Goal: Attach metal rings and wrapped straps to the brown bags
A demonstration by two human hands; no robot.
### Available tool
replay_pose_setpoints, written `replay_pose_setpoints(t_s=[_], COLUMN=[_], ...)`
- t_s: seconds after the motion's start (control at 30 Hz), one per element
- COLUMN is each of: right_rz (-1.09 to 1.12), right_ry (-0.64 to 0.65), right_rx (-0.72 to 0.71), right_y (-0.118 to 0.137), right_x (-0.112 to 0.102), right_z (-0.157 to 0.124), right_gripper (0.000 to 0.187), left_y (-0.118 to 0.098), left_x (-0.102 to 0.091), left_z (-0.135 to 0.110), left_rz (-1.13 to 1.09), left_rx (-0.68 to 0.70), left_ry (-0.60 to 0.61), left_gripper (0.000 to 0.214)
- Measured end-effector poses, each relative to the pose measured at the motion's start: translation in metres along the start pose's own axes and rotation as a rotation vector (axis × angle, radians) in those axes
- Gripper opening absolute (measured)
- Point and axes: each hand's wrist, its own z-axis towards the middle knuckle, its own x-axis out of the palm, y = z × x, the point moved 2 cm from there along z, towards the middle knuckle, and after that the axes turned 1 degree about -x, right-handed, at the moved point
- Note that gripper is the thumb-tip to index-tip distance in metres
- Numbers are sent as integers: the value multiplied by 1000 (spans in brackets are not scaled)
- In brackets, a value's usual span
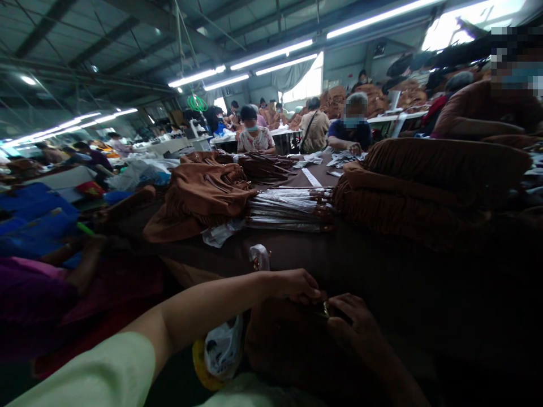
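My left hand [292, 285] reaches across from the left, fingers curled and pressed on a dark brown fabric piece [284, 345] at the table's near edge. My right hand [352, 325] lies next to it on the same brown piece, fingers bent, pinching at a small metal fitting [326, 308] between the two hands. What the fingertips grip is dim and hard to make out.
A long brown table [382, 265] holds heaps of brown fringed bags [199, 195], a bundle of plastic-wrapped straps [288, 209] and a tall stack of brown fabric [432, 186]. A plastic bag [223, 350] hangs by my lap. Several seated people work at the far end.
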Motion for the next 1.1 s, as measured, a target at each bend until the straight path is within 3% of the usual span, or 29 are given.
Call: replay_pose_setpoints(t_s=[0.3,0.57,0.7,0.8,0.97,1.1], right_rz=[-134,-308,-354,-338,-298,-345], right_ry=[-9,-56,-83,-107,-65,-40], right_rx=[-143,-252,-314,-315,-215,-171], right_y=[8,13,12,13,9,8], right_x=[5,13,21,19,9,11], right_z=[-5,-8,-12,-13,-12,-12], right_gripper=[21,27,29,29,34,39], left_y=[-10,-25,-14,-2,4,-7], left_x=[0,4,3,4,9,17], left_z=[-2,-28,-23,-12,-5,-15], left_rz=[310,743,553,381,108,259], left_rx=[-12,133,-27,-82,-40,0], left_ry=[9,6,104,156,24,-35], left_gripper=[14,21,19,29,34,23])
